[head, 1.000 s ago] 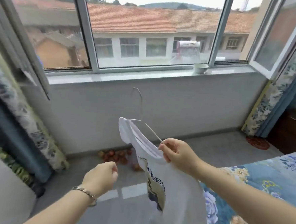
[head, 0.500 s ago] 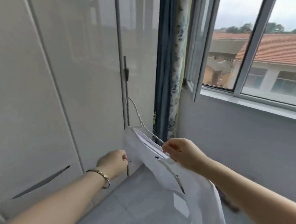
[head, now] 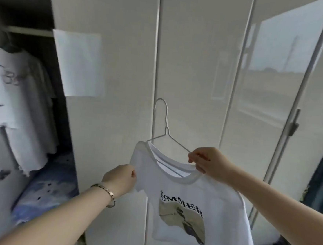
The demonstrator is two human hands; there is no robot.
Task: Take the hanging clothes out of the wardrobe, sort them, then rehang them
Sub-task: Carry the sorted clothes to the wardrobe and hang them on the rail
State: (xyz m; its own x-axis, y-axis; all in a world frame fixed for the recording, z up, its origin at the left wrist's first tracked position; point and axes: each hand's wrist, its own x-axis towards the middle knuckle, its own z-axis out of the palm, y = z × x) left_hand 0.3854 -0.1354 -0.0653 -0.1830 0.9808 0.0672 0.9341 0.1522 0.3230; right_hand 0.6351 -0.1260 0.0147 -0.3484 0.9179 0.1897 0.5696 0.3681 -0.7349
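**Rehanging step.** A white T-shirt (head: 190,197) on a wire hanger (head: 165,122) is held up in front of the closed wardrobe doors (head: 122,62). The right hand (head: 207,162) is placed at the hanger's right arm, with its fingers (head: 191,159) curled and pinching the wire where it meets the collar. The left hand (head: 120,178) is closed on the edge of the shirt's left sleeve. The hanger's long axis runs from one hand to the other, and the hook stands upright above and between them. The open compartment (head: 58,115) lies to the left. Its rail (head: 29,30) is well above and left of the hook, and other shirts (head: 15,93) are hung below it. The left hand is the nearer to the opening. The coming move is judged to require the hook to be carried up and leftward to the rail.
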